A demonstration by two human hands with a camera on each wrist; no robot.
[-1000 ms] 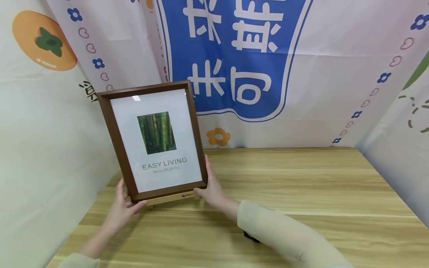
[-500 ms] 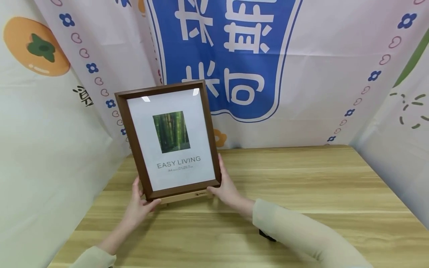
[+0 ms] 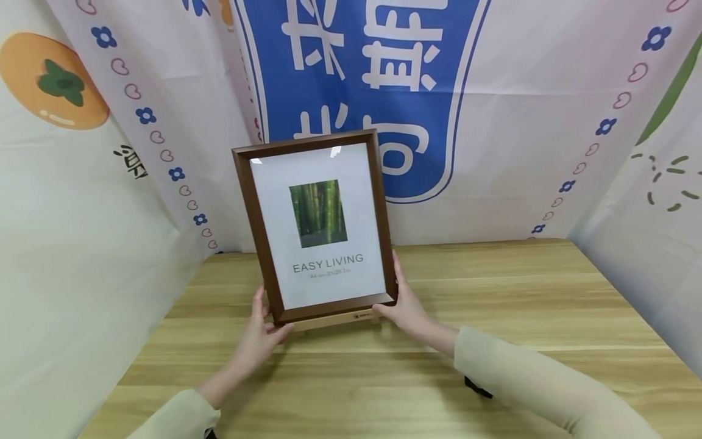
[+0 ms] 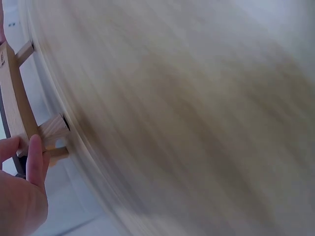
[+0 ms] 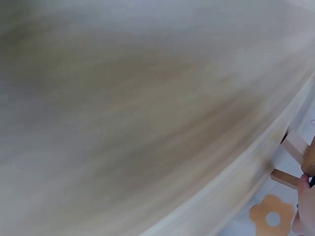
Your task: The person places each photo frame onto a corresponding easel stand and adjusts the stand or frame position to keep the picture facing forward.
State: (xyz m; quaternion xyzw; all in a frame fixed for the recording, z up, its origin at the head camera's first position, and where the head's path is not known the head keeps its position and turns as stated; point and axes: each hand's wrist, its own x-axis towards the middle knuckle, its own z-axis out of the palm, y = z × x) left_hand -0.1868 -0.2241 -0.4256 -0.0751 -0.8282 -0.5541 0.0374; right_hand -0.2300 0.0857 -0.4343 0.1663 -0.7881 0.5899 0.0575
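A brown picture frame (image 3: 323,286) leans back on a small wooden easel (image 3: 331,321) in the head view. Behind its glass, a bamboo photo sits above the words "EASY LIVING". At the lower left corner my left hand (image 3: 256,341) grips the easel's front ledge, thumb in front. My right hand (image 3: 410,312) holds the lower right corner, its thumb on the ledge and fingers along the frame's side. Short easel legs (image 4: 53,129) show beneath the ledge in the left wrist view; whether they touch the table cannot be told. The easel's back is hidden.
The wood-grain table (image 3: 526,305) extends to both sides and in front of the easel. Behind it hangs a printed cloth (image 3: 510,152) with a blue panel, and white cloth walls (image 3: 137,256) close in the sides.
Both hands have moved the easel and picture frame steadily rightward, from the left side toward the table's middle. The grip looks the same, and the head view has shifted slightly.
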